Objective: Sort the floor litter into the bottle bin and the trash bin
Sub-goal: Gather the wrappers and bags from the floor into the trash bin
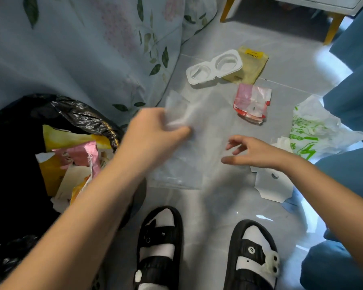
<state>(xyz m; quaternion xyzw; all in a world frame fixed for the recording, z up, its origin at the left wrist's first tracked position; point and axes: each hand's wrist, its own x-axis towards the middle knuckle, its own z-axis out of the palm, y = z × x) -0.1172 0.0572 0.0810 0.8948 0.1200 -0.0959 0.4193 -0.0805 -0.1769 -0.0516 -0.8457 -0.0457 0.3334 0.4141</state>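
Observation:
My left hand (155, 130) pinches the top edge of a large clear plastic bag (189, 160), which hangs blurred over the grey floor. My right hand (247, 152) hovers open just right of the bag, fingers spread, touching nothing. A trash bin (76, 111) lined with a black bag stands at the left and holds yellow, pink and white wrappers. On the floor beyond lie a white plastic two-cup tray (214, 66), a tan pouch (253, 65) and a red-and-clear wrapper (252, 102). No bottle bin is visible.
A white bag with green print (310, 130) and white paper scraps (270, 185) lie at the right by blue fabric (352, 101). A floral bedsheet (82, 49) hangs at the left. Yellow furniture legs (333, 28) stand at the back. My sandalled feet (159, 248) are below.

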